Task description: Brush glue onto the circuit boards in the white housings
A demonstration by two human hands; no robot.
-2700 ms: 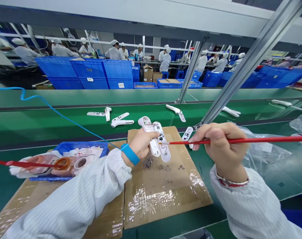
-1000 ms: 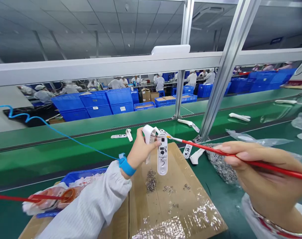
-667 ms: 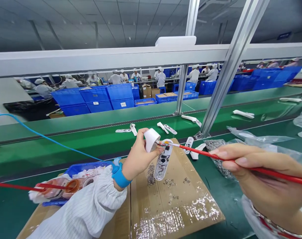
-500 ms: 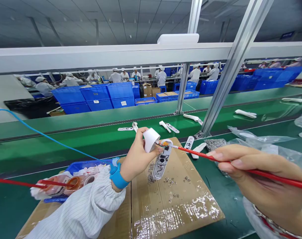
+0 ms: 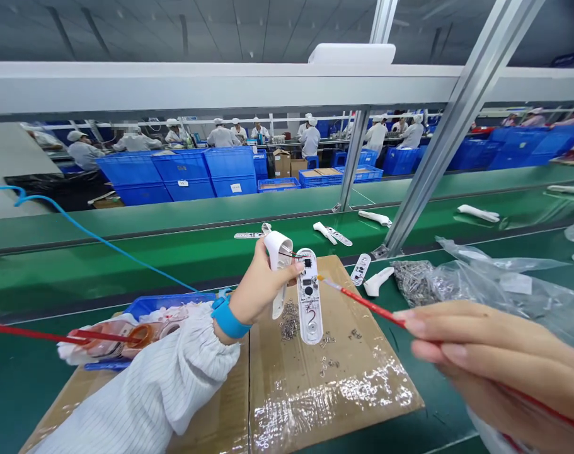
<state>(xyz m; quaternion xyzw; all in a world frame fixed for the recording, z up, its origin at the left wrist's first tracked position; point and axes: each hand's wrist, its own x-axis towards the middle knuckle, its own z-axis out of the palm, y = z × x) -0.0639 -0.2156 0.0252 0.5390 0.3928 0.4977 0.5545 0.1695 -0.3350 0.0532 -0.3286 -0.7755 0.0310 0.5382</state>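
Observation:
My left hand [image 5: 261, 284] grips a white plastic device casing [image 5: 278, 261], with its long flat half holding a circuit board [image 5: 309, 296] upright over the cardboard sheet [image 5: 343, 397]. My right hand [image 5: 485, 366] sits at the lower right, its fingers closed on a thin red-handled brush [image 5: 367, 306]. The brush tip is close to the board's right edge, apart from it. Small metal parts [image 5: 289, 321] lie scattered on the film-covered cardboard below. A blue wrist strap [image 5: 227, 318] circles my left wrist.
A blue tray [image 5: 168, 304] with white cloth and tape rolls stands left of the cardboard. A clear bag of metal parts [image 5: 416, 284] lies on the green bench at right. White casings lie on the green conveyor belt [image 5: 173, 243]. Co-workers and blue crates are beyond.
The casing has turned upright, showing the board face-on. My right hand has moved right and down, drawing the brush tip off the board. The view has tilted slightly.

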